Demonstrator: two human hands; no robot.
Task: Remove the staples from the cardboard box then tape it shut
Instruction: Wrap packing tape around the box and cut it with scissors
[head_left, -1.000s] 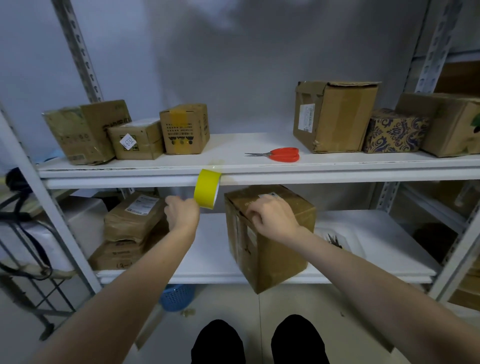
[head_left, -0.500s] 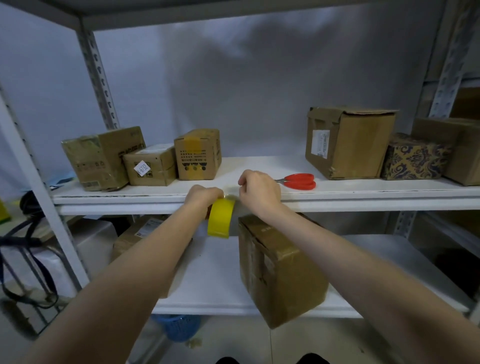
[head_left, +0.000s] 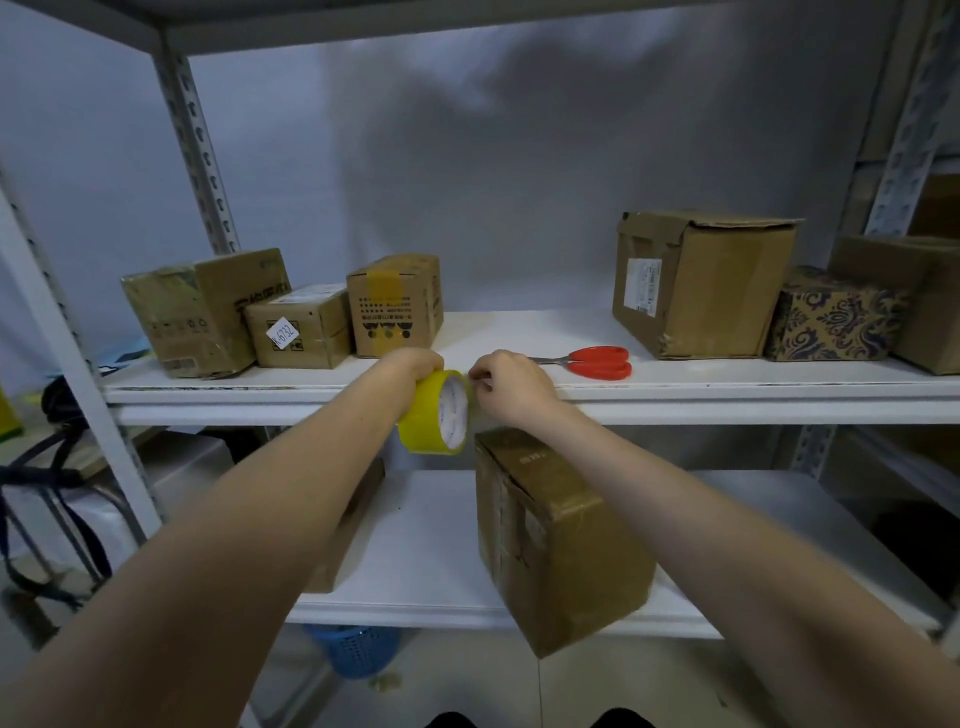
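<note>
A brown cardboard box (head_left: 561, 540) stands on the lower white shelf (head_left: 431, 551), one corner jutting over the front edge. Above it, level with the upper shelf's front edge, my left hand (head_left: 410, 366) grips a roll of yellow tape (head_left: 436, 413) from the top. My right hand (head_left: 511, 387) is against the roll's right side, fingertips pinched at its rim; whether they hold the tape end is hidden. Red-handled scissors (head_left: 597, 361) lie on the upper shelf just right of my right hand.
The upper shelf (head_left: 519, 332) carries three brown boxes at the left (head_left: 306, 327), a large brown box (head_left: 696, 286) and a patterned box (head_left: 831, 317) at the right. More parcels sit lower left behind my left arm. A blue basket (head_left: 353, 649) is on the floor.
My right hand left the box top and rose to the tape roll. My left hand lifted the roll to the upper shelf's edge, and the roll has turned so its core faces me.
</note>
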